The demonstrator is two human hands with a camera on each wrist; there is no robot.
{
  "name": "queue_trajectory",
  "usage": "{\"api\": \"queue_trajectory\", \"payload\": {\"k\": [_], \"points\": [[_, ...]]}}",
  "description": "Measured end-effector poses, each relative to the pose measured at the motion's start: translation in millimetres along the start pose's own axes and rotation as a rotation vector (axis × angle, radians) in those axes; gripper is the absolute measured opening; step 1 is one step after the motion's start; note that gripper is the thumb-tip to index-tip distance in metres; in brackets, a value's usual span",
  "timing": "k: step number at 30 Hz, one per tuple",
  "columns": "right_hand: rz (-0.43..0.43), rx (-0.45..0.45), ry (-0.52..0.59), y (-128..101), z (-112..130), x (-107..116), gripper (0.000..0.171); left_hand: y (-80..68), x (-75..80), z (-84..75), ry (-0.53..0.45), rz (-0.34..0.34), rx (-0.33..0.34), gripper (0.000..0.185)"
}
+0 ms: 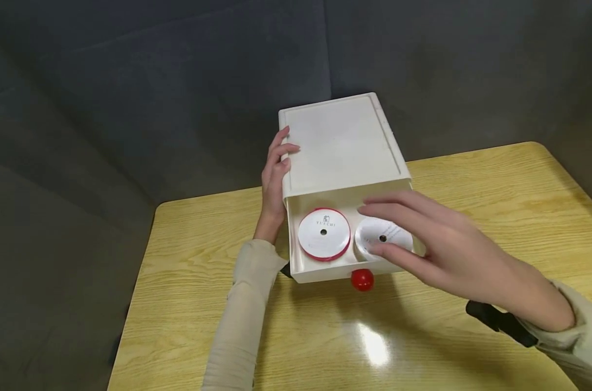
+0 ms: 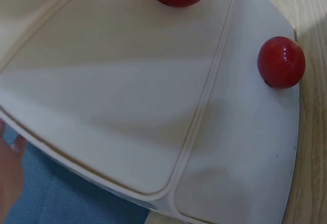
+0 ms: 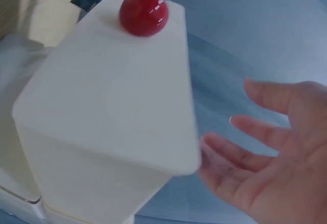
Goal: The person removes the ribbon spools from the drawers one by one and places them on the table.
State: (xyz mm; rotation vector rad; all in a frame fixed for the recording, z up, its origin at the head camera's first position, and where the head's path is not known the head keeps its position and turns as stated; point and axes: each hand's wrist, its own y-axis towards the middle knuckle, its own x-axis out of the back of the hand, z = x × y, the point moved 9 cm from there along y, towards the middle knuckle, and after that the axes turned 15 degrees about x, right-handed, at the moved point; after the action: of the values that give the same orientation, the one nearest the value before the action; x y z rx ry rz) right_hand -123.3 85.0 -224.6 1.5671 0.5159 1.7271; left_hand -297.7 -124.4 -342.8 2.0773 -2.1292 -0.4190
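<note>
A white drawer box (image 1: pixel 342 144) stands on the table with its drawer (image 1: pixel 320 273) pulled out toward me. In the drawer lie two ribbon spools side by side: a red ribbon spool (image 1: pixel 323 245) on the left and a white-faced spool (image 1: pixel 366 236) on the right. My left hand (image 1: pixel 275 168) rests along the box's left side, fingertips over its top edge. Over the drawer's right part, my right hand (image 1: pixel 440 239) has its thumb and fingers spread apart, holding nothing; it partly covers the white-faced spool. From the right wrist, those fingers (image 3: pixel 232 155) appear beside the drawer's corner.
A red round knob (image 1: pixel 362 279) sticks out from the drawer's front. The left wrist view has a second red knob (image 2: pixel 281 62) on the box. Under everything is a wood-grain table (image 1: pixel 188 304), with dark cloth (image 1: pixel 203 92) hanging behind it.
</note>
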Motion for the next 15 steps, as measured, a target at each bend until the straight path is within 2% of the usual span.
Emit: {"api": "queue_trajectory", "payload": {"k": [5, 8, 15], "points": [[0.134, 0.018, 0.06, 3, -18, -20, 0.048, -0.9, -1.0, -1.9, 0.003, -0.002, -0.01, 0.044], [0.186, 0.016, 0.08, 2, -28, -31, 0.041, -1.0, -1.2, -2.3, 0.02, -0.005, -0.028, 0.042], [0.29, 0.006, 0.101, 2, -42, -57, 0.043, -1.9, -2.1, -2.9, 0.034, -0.006, -0.04, 0.041]]}}
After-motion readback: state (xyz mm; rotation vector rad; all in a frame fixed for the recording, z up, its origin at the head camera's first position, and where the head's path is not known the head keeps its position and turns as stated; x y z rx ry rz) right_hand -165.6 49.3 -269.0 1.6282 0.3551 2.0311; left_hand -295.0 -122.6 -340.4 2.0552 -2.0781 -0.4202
